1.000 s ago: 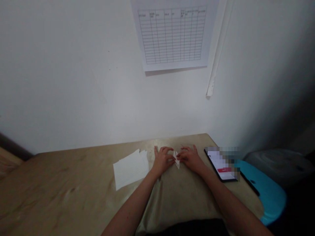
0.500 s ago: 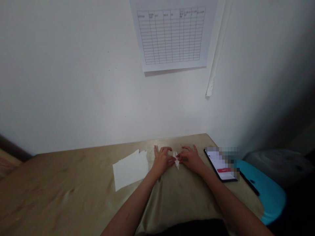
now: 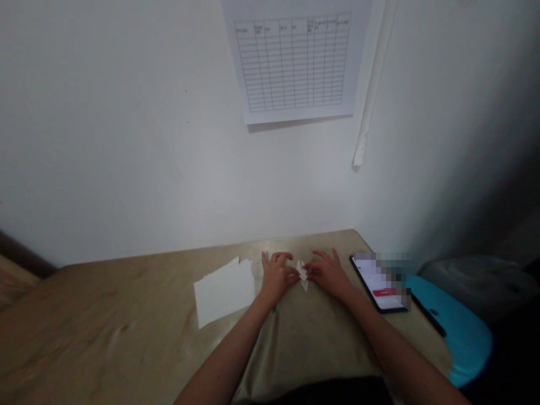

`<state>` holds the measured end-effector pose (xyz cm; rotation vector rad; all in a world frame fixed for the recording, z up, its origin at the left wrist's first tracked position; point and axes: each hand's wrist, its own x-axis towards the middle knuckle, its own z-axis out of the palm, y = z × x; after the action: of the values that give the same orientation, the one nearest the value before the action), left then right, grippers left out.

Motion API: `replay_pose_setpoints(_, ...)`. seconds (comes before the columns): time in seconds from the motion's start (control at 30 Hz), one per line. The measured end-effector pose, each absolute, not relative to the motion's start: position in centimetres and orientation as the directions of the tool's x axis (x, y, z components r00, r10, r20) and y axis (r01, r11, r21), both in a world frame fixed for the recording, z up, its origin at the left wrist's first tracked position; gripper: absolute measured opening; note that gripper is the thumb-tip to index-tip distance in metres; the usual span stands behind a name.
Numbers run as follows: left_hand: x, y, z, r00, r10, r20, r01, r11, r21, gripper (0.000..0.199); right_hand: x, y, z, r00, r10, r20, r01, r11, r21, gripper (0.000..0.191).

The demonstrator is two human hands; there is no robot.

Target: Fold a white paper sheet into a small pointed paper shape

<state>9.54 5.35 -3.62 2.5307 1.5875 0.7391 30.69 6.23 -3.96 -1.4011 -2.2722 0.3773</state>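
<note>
A small folded piece of white paper point(image 3: 303, 274), pointed at its near end, lies on the tan-covered table between my two hands. My left hand point(image 3: 278, 274) has its thumb and index finger closed on the paper's left edge, with other fingers raised and spread. From the other side, my right hand point(image 3: 327, 272) holds the right edge between thumb and fingertips, one finger lifted. Left of my left hand, white paper sheets point(image 3: 223, 292) with a torn upper edge lie flat.
A tablet or large phone point(image 3: 379, 284) with a lit screen lies right of my right forearm. Beyond the table's right edge is a blue stool-like surface point(image 3: 468, 337) with a dark bar. The wall behind bears a printed table sheet point(image 3: 295, 67). The table point(image 3: 126, 315) has a wrinkled cover.
My left hand has shifted very slightly left, and my right fingers have eased slightly right, so more of the folded paper's middle shows. The rest stays put.
</note>
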Motion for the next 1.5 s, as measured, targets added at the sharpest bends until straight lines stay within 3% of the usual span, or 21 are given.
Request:
replay_pose_setpoints(0.47, 9.2, 5.9, -4.5, 0.323, 0.898, 0.298, 0.811, -0.425, 0.403, 0.011, 31.1, 6.2, -4.8, -0.336, 0.929, 0.156, 0.703, 0.357, -0.615, 0.025)
replay_pose_setpoints(0.77, 9.2, 5.5, -4.3, 0.383, 0.871, 0.307, 0.814, -0.476, 0.333, 0.025, 31.0, 6.5, -5.1, -0.412, 0.892, 0.186, 0.713, 0.443, -0.544, 0.024)
replay_pose_setpoints(1.0, 9.2, 5.6, -3.8, 0.427, 0.839, 0.337, 0.825, -0.514, 0.235, 0.019, 30.9, 6.5, -4.2, -0.45, 0.86, 0.242, 0.74, 0.511, -0.438, 0.024)
replay_pose_setpoints(1.5, 8.8, 5.6, -4.0, 0.354, 0.869, 0.346, 0.828, -0.463, 0.316, 0.005, 31.8, 7.0, -5.3, -0.413, 0.85, 0.325, 0.707, 0.525, -0.474, 0.013)
